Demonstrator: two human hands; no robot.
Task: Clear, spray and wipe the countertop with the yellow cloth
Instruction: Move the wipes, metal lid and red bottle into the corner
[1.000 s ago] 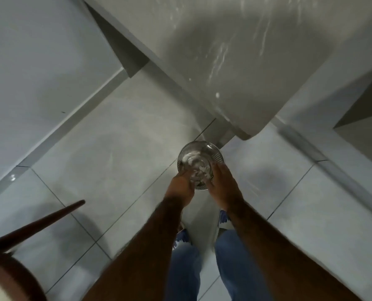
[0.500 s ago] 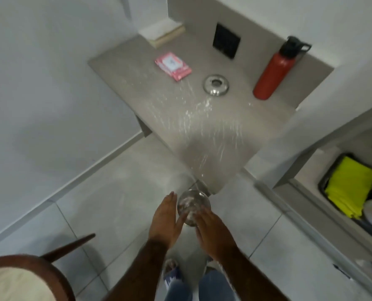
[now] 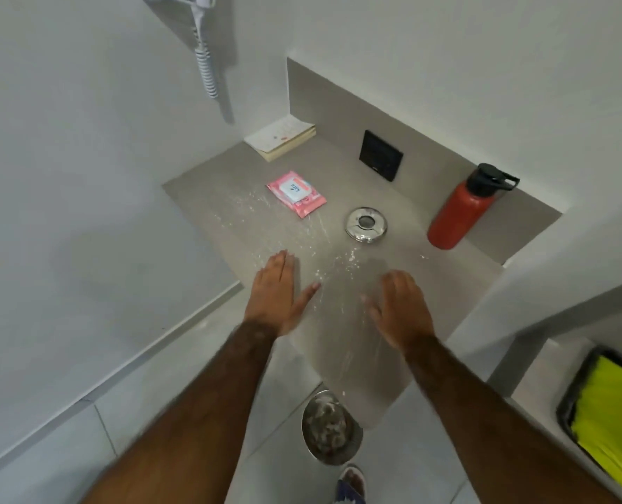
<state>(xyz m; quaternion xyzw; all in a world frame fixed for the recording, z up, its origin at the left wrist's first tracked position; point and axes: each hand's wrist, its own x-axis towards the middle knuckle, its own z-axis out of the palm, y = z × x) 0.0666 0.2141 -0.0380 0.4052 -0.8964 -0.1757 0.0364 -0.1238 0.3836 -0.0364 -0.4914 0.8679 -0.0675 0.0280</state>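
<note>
The grey countertop [image 3: 458,281] is streaked with white powder or spill marks. On it lie a pink wipes packet [image 3: 296,193], a small steel lid [image 3: 366,225], a red bottle [image 3: 462,212] with a black cap, and a notepad [image 3: 281,137] at the back corner. My left hand [image 3: 278,294] and my right hand [image 3: 402,309] hover flat over the counter's near part, fingers spread, holding nothing. A steel bowl [image 3: 331,432] with white bits stands on the floor below the counter's edge. The yellow cloth [image 3: 613,420] lies in a black tray at the right.
A black wall plate [image 3: 380,154] sits on the backsplash. A white coiled cord [image 3: 207,63] hangs on the left wall. The black tray [image 3: 565,405] rests on a lower ledge at the right. Grey floor tiles lie below; my shoe [image 3: 351,483] shows near the bowl.
Both hands let go of the steel bowl, which now rests on the floor, and rose over the countertop. The view tilted up from the floor to the counter.
</note>
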